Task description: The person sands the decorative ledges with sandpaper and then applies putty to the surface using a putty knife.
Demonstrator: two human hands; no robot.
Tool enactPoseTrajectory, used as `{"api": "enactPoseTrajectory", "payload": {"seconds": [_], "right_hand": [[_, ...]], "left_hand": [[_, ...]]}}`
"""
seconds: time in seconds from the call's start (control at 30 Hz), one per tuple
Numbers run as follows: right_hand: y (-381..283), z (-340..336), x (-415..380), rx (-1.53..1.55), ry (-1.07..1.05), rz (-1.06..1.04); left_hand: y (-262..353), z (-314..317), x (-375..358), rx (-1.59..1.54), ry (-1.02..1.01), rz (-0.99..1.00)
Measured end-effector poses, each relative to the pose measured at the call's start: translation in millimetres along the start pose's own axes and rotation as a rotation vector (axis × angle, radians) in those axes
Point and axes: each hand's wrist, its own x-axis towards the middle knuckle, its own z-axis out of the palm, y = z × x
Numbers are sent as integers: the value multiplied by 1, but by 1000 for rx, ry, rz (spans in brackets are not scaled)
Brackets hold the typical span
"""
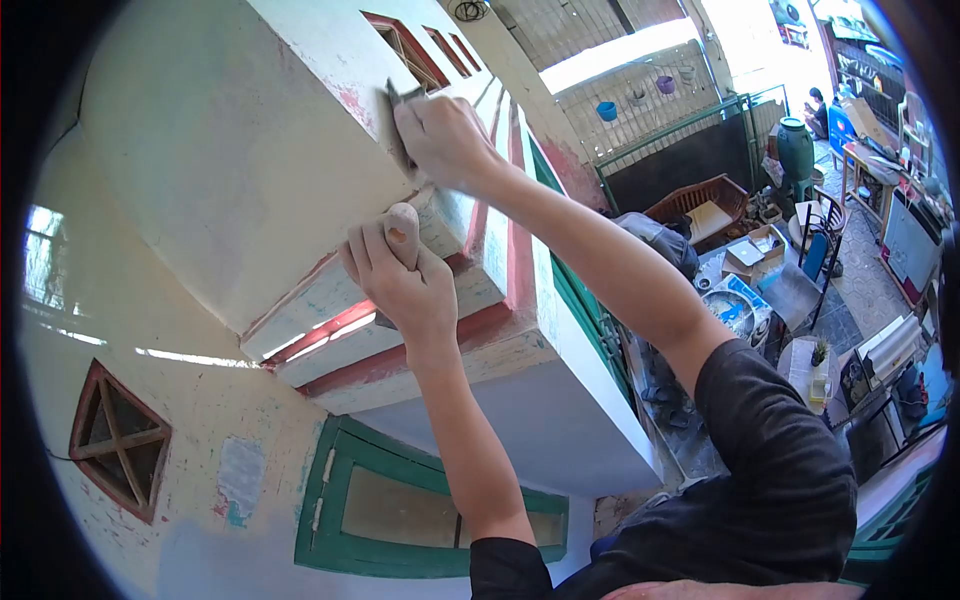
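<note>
My right hand [445, 140] is closed around a thin, dark flat scraper [395, 108]. The scraper lies against the outer edge of a painted, whitish wall corner [365, 110], and part of it is hidden by the fingers. Lower down, my left hand [405, 285] is closed in a fist around what looks like a putty knife [401, 232]. Its pale, rounded handle end with a brown spot sticks up beside the thumb, and a bit of grey blade shows under the fingers. This hand is in front of the stepped ledge [480, 285] with red and white bands.
A green-framed window [350, 500] and a brown lattice vent [122, 440] are set in the wall below. Far down at right are a cluttered floor with boxes [750, 255], a wooden crate [712, 200], a green barrel [795, 150] and a seated person [817, 112].
</note>
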Motion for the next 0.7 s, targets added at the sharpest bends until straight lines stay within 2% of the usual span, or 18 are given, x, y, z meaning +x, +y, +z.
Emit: {"api": "enactPoseTrajectory", "payload": {"seconds": [0.1,0.17,0.27,0.3,0.37,0.4,0.43,0.5,0.6,0.7], "right_hand": [[46,19,55,17,63,53],[27,14,35,-29,77,21],[-2,-4,-21,-25,9,-128],[-2,-3,-20,-23,8,-128],[2,2,-4,35,56,-156],[32,25,30,-8,161,-309],[34,21,47,-31,149,-167],[23,13,50,-34,91,-74],[12,5,2,10,61,-186],[-6,-10,-24,26,-41,-180]], "left_hand": [[-1,-6,0,-3,-113,-62],[-3,-6,1,5,-101,-51],[-3,-2,-1,23,-51,-16],[-3,0,-1,26,2,19],[-5,-2,-1,19,-17,14],[-5,-1,-1,7,-32,6],[-4,-5,-6,9,-50,-5],[-4,-6,0,0,-101,-47],[-4,-4,0,11,-65,-17],[-3,0,-2,25,-8,-8]]}}
